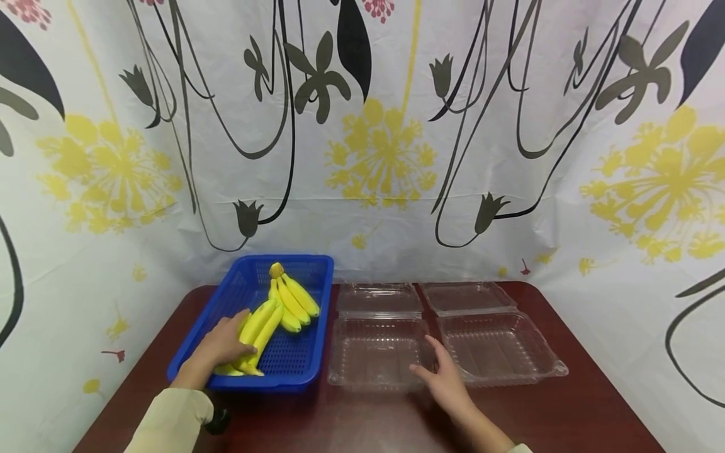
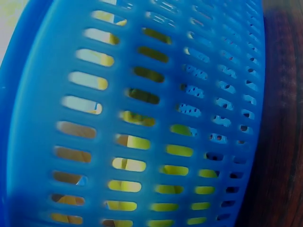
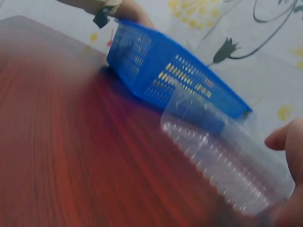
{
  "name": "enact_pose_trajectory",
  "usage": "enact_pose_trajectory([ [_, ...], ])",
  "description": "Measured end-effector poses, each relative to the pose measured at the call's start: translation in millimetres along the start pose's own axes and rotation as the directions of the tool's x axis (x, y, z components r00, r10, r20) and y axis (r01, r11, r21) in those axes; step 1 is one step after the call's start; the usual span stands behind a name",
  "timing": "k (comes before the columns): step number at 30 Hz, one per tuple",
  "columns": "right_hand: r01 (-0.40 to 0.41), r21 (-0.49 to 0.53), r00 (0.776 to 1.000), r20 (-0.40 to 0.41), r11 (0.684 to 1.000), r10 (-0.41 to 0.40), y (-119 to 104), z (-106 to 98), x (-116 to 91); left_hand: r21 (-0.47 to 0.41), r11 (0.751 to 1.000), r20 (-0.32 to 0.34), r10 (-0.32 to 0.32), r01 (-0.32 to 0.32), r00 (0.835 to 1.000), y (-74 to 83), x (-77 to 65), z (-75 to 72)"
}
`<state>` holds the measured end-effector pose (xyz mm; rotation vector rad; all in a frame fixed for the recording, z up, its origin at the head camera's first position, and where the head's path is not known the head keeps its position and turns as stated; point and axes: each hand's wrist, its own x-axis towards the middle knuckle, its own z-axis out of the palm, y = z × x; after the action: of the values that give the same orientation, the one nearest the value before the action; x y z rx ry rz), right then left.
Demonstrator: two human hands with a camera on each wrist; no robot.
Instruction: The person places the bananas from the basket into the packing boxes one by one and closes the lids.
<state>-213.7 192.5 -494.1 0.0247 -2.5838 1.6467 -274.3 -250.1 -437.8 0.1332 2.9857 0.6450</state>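
Observation:
In the head view, a bunch of yellow bananas (image 1: 262, 327) lies in the near part of a blue plastic basket (image 1: 300, 380). My left hand (image 1: 223, 343) grips this bunch from its left side, the thumb across the top. Farther back in the basket lies another banana bunch (image 1: 291, 299). The left wrist view shows mostly the slotted basket wall (image 2: 156, 109), with yellow behind the slots. My right hand (image 1: 444, 377) is at the right edge of a clear plastic clamshell container (image 1: 376, 352), thumb and fingers spread apart.
A second clear clamshell container (image 1: 498, 346) lies open to the right of the first, its lid folded back. Both stand on a dark red-brown wooden table (image 1: 566, 415). A white curtain-like sheet (image 1: 374, 239) with printed flowers hangs behind and at both sides.

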Motion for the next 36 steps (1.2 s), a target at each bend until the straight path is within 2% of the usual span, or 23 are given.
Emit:
enact_pose_trajectory([
  [3,-0.035,0.052,0.999,0.021,0.998,0.034,5.8,-1.2,-2.7,-0.009,1.000,0.002,-0.006,0.006,1.000,-1.9,1.4,2.1],
  [6,-0.029,0.081,0.999,0.017,0.996,0.027,8.7,-0.1,-2.4,-0.016,1.000,0.000,-0.012,0.012,1.000,-2.1,1.3,1.4],
  [13,0.128,0.192,0.992,-0.021,0.973,-0.126,27.1,-1.1,0.0,-0.038,0.999,-0.002,0.001,-0.001,1.000,4.6,-1.8,-0.6],
  [22,0.115,0.299,0.986,0.083,0.947,-0.146,35.2,-10.9,0.2,-0.038,0.999,-0.015,0.015,-0.016,1.000,3.6,2.8,-1.1],
  [27,0.129,0.279,0.983,0.089,0.952,-0.159,35.4,-12.6,-2.2,-0.030,0.999,-0.038,0.027,-0.028,0.999,8.3,5.0,-6.4],
  [36,0.189,0.242,0.977,0.050,0.952,-0.206,35.0,-7.7,-4.9,-0.002,1.000,-0.117,0.000,0.000,0.993,9.4,4.4,-13.9],
])
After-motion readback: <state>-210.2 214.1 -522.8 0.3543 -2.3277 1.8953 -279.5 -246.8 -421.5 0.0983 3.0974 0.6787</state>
